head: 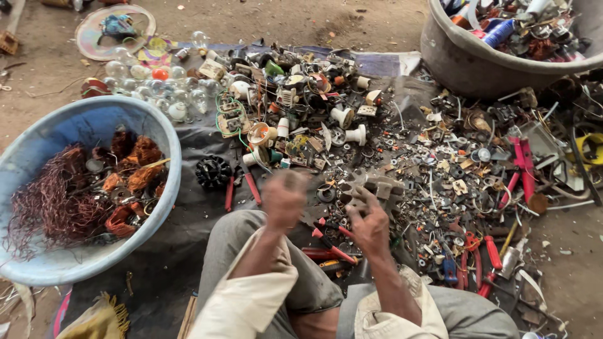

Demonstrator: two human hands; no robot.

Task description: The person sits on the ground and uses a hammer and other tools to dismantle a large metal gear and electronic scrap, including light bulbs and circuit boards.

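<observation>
Nearest to us are our own bent knees in grey trousers (264, 263) and the pale rolled sleeves (251, 301) over them. Above them our left hand (284, 199) is blurred, the fingers curled in toward the palm — whether they hold anything we cannot tell. Our right hand (369, 221) has its fingers closed on a grey metal scrap piece (377, 187), held just above the dark ground sheet (188, 213). Red-handled pliers (333, 242) lie on the sheet between our hands and knees.

At our left stands a blue plastic basin (94, 119), holding tangled copper wire (53, 204) and orange-brown wound coils (135, 166). At the upper right a grey tub (465, 59) is heaped with mixed scrap in blue, red and white. Behind the blue basin lies a cluster of clear glass bulbs (157, 88), and beyond it a round flat plate (113, 28) on bare dirt.

The sheet ahead is thick with white ceramic sockets (352, 125), small metal bits (452, 169) and more red-handled tools (483, 257) at our right. The open room lies between the blue basin and our left knee — bare sheet there — and on the dirt floor (264, 22) past the sheet's far edge.
</observation>
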